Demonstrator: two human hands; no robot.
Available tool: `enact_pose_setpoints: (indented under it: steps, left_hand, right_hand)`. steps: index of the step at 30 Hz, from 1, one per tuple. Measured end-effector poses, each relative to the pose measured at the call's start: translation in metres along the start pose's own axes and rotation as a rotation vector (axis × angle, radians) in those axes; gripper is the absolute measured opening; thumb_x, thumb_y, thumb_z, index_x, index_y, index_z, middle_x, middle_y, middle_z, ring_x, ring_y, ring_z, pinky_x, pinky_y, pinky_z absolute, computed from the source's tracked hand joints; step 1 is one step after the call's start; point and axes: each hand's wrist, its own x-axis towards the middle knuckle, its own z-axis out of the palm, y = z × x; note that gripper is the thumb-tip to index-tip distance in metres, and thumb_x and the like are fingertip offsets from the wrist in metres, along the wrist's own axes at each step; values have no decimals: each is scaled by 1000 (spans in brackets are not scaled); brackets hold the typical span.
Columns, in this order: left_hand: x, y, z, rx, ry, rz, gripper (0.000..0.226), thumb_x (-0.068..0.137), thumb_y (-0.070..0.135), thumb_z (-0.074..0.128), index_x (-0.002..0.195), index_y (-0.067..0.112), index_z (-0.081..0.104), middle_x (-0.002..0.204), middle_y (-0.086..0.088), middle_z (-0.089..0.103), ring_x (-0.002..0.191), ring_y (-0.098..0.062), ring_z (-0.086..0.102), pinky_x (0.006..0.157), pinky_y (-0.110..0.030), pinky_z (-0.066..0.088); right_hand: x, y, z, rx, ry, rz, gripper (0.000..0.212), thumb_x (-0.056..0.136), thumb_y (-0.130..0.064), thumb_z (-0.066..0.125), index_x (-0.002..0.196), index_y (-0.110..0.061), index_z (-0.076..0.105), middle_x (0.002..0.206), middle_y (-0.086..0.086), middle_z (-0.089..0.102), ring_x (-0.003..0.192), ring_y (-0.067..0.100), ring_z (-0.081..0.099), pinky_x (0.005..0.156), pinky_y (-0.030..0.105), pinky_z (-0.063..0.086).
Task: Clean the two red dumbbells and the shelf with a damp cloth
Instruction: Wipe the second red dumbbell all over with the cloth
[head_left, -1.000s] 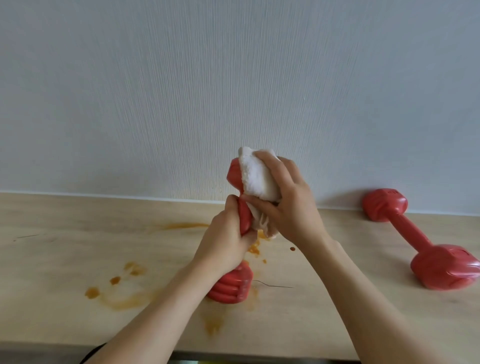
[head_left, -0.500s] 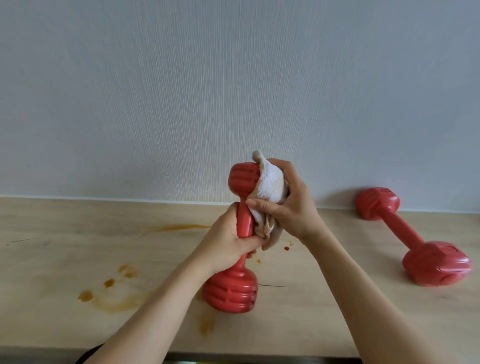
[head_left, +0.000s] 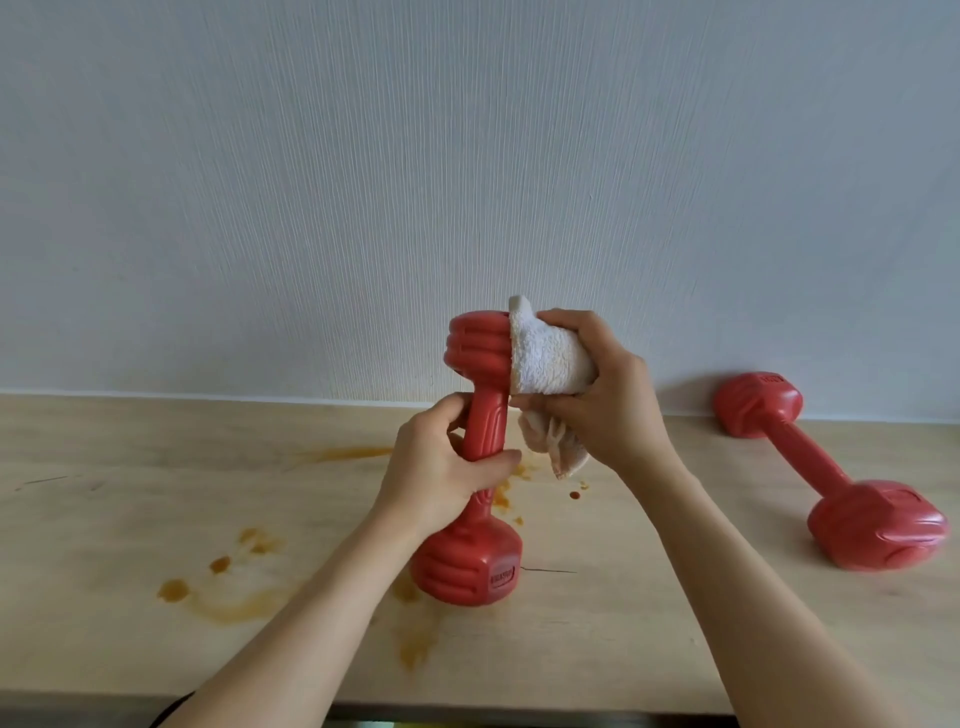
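My left hand (head_left: 441, 467) grips the handle of a red dumbbell (head_left: 475, 566) and holds it upright above the wooden shelf (head_left: 130, 519). Its upper head is level with my right hand (head_left: 608, 405), which grips a white cloth (head_left: 545, 358) and presses it against the right side of that head. A loose corner of the cloth hangs below my fingers. A second red dumbbell (head_left: 831, 473) lies on the shelf at the right, one end near the wall.
Orange-brown stains (head_left: 218, 587) mark the shelf to the left of and under the held dumbbell, with small drops near the middle. A pale textured wall (head_left: 467, 182) rises behind the shelf. The shelf's front edge runs along the bottom of the view.
The held dumbbell has turned more upright and its upper head is more exposed. My right hand slid the cloth from over the top of the head to its right side.
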Motion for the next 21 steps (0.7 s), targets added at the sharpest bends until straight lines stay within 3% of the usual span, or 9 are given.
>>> enact_pose_setpoints:
  steps: [5,11,15,17,19,21]
  left_hand:
    - [-1,-2,-1,-139,-91,-27,36,66,18,84,90,28,60,86,3,66,74,-6,64,65,-14,51]
    - [-1,-2,2,-209,-141,-21,33,68,11,82,94,17,62,88,-5,66,66,-8,64,59,-17,52]
    - [0,-4,2,-233,-135,-45,33,68,10,82,94,16,63,89,-5,65,66,-7,64,58,-17,51]
    - [1,-5,2,-241,-128,-50,31,68,9,82,91,20,63,85,-2,64,68,-7,64,59,-19,52]
    - [1,-7,1,-259,-124,-61,30,69,9,82,90,19,63,83,-1,65,68,-10,64,60,-22,54]
    - [1,-10,-1,-258,-122,-68,33,66,15,84,91,17,62,83,-2,66,70,-13,65,66,-28,57]
  right_hand:
    - [1,11,-1,0,6,9,69,55,-9,88,109,-34,53,86,-23,58,77,-11,53,69,4,40]
    - [0,19,5,60,-31,92,66,57,-28,82,115,-35,52,92,-19,65,86,-4,61,77,16,49]
    - [2,23,7,83,-41,135,60,63,-10,84,111,-31,56,89,-18,64,81,-9,60,76,16,50]
    - [2,26,6,38,-60,171,51,65,-5,80,106,-28,60,81,-16,65,71,-9,60,69,18,50]
    - [3,29,4,-32,-80,209,31,70,-2,74,89,-25,64,69,-12,63,61,-3,58,61,22,47]
    - [3,35,0,-84,-52,274,23,74,0,70,79,-22,64,69,-5,64,66,8,59,62,26,45]
